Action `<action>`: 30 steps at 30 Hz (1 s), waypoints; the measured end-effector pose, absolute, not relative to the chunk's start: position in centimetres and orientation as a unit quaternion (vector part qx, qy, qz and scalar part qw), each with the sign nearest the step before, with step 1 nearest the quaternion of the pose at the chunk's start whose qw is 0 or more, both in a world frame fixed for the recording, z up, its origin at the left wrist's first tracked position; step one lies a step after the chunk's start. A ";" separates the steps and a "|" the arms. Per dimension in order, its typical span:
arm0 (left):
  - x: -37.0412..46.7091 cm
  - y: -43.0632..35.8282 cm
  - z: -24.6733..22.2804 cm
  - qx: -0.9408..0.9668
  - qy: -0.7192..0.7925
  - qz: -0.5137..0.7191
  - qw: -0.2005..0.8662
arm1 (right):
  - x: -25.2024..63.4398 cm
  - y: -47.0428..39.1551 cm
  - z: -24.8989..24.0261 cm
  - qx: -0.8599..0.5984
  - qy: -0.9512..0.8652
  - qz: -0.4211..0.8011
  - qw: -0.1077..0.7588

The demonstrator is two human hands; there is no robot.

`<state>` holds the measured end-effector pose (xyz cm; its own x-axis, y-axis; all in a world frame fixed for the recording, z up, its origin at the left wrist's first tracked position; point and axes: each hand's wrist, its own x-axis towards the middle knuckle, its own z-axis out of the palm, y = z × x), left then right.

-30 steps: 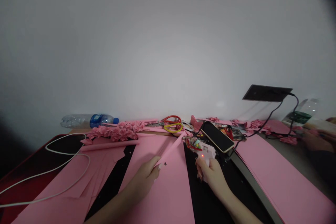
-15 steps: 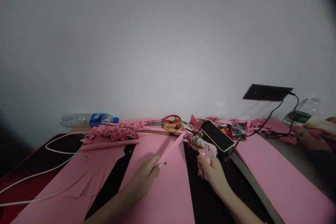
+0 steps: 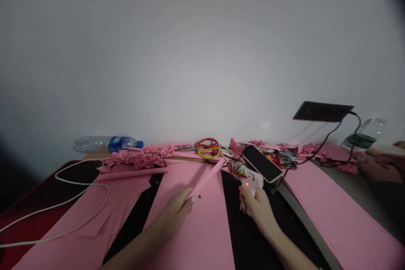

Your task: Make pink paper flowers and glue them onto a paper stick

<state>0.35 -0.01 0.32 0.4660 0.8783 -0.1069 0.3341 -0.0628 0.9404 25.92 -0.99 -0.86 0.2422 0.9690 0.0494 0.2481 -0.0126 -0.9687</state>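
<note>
My left hand (image 3: pixel 179 210) is closed around the lower end of a rolled pink paper tube (image 3: pixel 209 179), which slants up and away to the right. Beneath it lies a long pink paper sheet (image 3: pixel 196 236). In my right hand (image 3: pixel 257 206) is a pale hot glue gun (image 3: pixel 253 181) with a small red light lit on its side. Its nozzle points up and left, close to the far end of the tube, in front of a small colourful pile (image 3: pixel 237 168); whether it touches anything I cannot tell.
Red-and-yellow-handled scissors (image 3: pixel 209 149), paper roses (image 3: pixel 142 157) and a plastic bottle (image 3: pixel 107 144) lie along the wall. A phone (image 3: pixel 262 163) sits beyond the glue gun. A white cable (image 3: pixel 63 232) crosses the left. Another person's hands (image 3: pixel 376 168) work at far right, near stacked pink sheets (image 3: pixel 341 211).
My right hand and the glue gun have shifted slightly right, away from the tube's end. My left hand and the tube stay nearly still. The other person's hands moved a little.
</note>
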 end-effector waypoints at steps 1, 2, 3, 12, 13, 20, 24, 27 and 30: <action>0.4 0.0 0.3 0.680 0.447 0.262 0.518 | 25.9 -1.0 -0.9 -0.614 -0.497 0.361 0.496; 0.4 0.0 0.3 0.681 0.449 0.262 0.516 | 26.0 -1.0 -0.8 -0.615 -0.496 0.360 0.496; 0.4 0.0 0.3 0.681 0.452 0.261 0.513 | 26.0 -1.0 -0.8 -0.616 -0.494 0.358 0.498; 0.4 0.0 0.1 0.672 0.446 0.269 0.526 | 26.2 -1.1 -0.9 -0.612 -0.499 0.350 0.504; 0.4 0.0 0.1 0.669 0.447 0.268 0.530 | 26.2 -1.1 -0.9 -0.607 -0.503 0.352 0.504; 0.5 0.1 0.4 0.659 0.450 0.271 0.538 | 26.2 -1.4 -0.9 -0.586 -0.564 0.349 0.466; 0.5 -0.1 0.7 0.658 0.450 0.274 0.539 | 26.2 -1.6 -1.0 -0.570 -0.606 0.346 0.434; 0.6 -0.1 0.8 0.655 0.451 0.274 0.541 | 26.0 -1.8 -0.8 -0.558 -0.617 0.362 0.420; 0.7 -0.1 0.9 0.658 0.449 0.274 0.539 | 25.7 -1.9 -0.4 -0.559 -0.615 0.370 0.415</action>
<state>0.68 -0.06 0.92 0.4461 0.8864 -0.1240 0.2965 -0.0156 0.9549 25.69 -1.95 -0.37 -0.0312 0.9948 0.0969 0.3805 0.1015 -0.9192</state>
